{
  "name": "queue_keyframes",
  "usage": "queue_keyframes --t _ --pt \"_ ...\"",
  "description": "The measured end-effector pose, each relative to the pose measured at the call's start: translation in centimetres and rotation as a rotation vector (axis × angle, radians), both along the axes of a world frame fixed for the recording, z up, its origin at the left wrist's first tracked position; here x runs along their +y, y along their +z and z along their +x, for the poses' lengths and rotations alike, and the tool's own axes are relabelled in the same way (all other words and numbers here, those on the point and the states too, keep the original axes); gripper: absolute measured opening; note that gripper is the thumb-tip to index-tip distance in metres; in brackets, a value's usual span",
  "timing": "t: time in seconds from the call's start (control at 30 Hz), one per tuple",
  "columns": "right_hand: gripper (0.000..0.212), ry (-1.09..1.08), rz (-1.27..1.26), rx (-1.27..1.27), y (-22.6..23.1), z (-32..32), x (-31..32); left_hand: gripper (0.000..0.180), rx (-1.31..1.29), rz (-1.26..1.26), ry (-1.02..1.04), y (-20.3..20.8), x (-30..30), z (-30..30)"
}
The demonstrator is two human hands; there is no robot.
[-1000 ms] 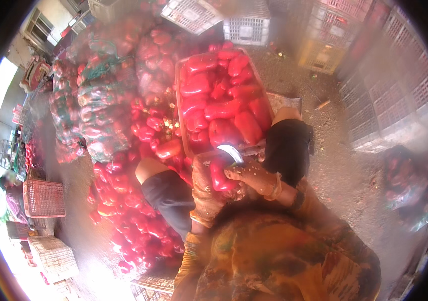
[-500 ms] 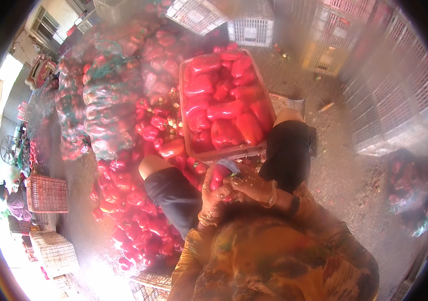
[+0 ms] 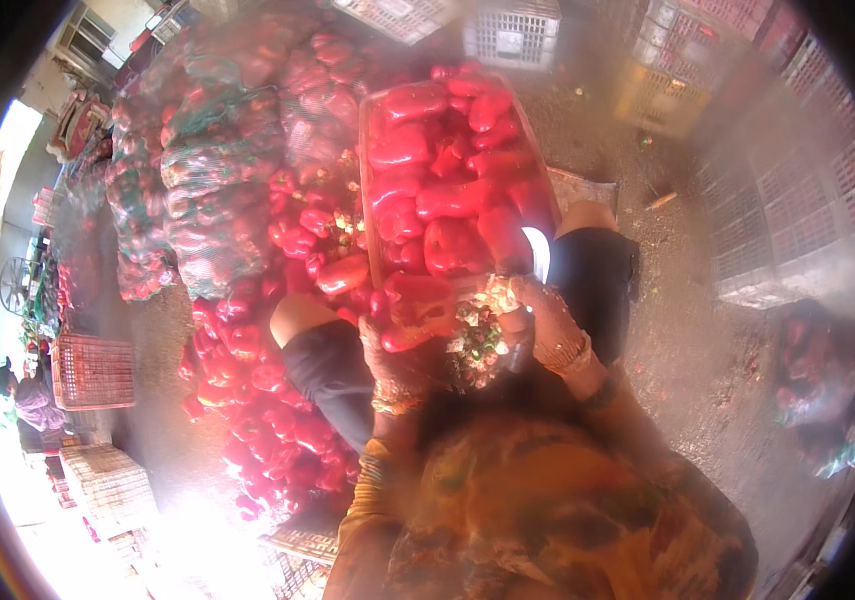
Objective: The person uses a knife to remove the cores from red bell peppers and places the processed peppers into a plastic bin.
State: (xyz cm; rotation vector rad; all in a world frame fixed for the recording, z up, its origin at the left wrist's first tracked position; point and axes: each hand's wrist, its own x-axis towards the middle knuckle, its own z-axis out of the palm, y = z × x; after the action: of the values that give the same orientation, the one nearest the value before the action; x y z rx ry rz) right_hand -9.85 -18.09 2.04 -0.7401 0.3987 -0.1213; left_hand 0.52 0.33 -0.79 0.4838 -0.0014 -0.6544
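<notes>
Nearest, we see the left grip [image 3: 385,368], in a soiled orange-brown glove, closed around the lower left side of a glossy, blocky red pepper [image 3: 415,305]. That pepper sits between us and the near edge of a shallow, reddish plastic crate [image 3: 368,190]; we cannot tell whether it touches the rim. The right grip [image 3: 549,328], gloved alike, seems closed on a knife with a bright, curved blade [image 3: 538,255], its handle mostly hidden. Between the hands lie pale and green plant scraps [image 3: 477,345].

We judge the pepper light and hollow, firm-skinned but easily cracked or bruised, and slick where it shines. We would cup its broad shoulders with spread fingers, keeping them clear of the blade.

Beyond, whole red peppers [image 3: 455,200] fill the crate; bulging green net sacks [image 3: 212,195] stand further left.
</notes>
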Motion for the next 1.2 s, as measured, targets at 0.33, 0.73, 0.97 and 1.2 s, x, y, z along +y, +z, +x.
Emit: queue_keyframes --t 0.33,0.73,0.97,1.2 --pt "0.049 0.390 -0.559 0.082 -3.4 1.0 1.0 0.069 -1.368 1.674 0.226 -5.7 -3.6 13.9" --pt "0.024 -0.132 -0.601 0.034 -7.1 12.7 -4.7 0.065 -1.409 1.808 0.388 -3.8 -6.9 19.0" --pt "0.030 0.007 -1.632 0.262 -6.9 22.8 -8.0 0.066 -1.759 1.871 -0.056 -8.1 -9.6 21.6" --pt "0.026 -0.195 -1.470 0.371 -8.1 22.7 -5.3 0.075 -1.384 1.952 -0.092 -6.2 -11.6 19.4"
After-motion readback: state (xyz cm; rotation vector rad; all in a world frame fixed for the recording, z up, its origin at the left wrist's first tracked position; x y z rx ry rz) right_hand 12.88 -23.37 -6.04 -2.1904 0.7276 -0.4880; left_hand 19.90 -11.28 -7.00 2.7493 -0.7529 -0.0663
